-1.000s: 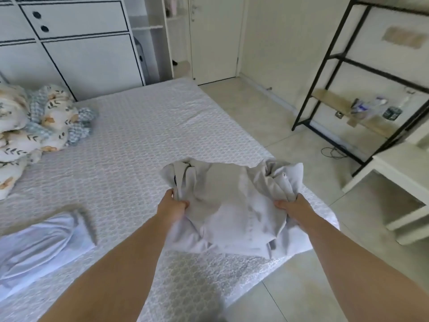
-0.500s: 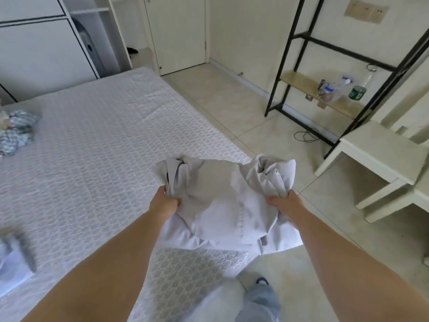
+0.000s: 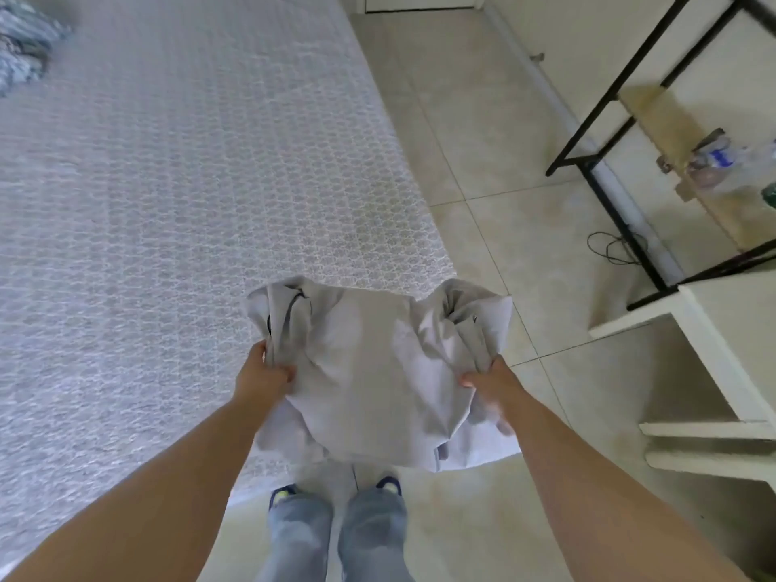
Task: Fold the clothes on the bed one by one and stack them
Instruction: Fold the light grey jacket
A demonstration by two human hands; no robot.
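Item: light grey garment [image 3: 378,371], crumpled, held up in the air over the near corner of the bed [image 3: 189,195] and the tiled floor [image 3: 504,228]; lower folds hang free above the person's feet.

Left hand [image 3: 262,378]: arm extended forward and slightly inward from the lower left, bare forearm. Fingers curled into the cloth, thumb on top, gripping a bunched left edge of the garment.

Right hand [image 3: 489,386]: arm extended forward from the lower right, bare forearm. Thumb pressed onto the upper face of the cloth, fingers tucked beneath it, clasping the right edge; the fingertips show faintly below the fabric.

Both hands level with each other, the garment stretched loosely between them.

Bed: covered in a pale patterned sheet. Blue-grey checked cloth [image 3: 23,56] bundled at its far left edge, well apart from the garment.

Other: black metal shelf frame [image 3: 604,144] at right; white table [image 3: 730,354] near the right edge; black cable [image 3: 611,245] on the floor.
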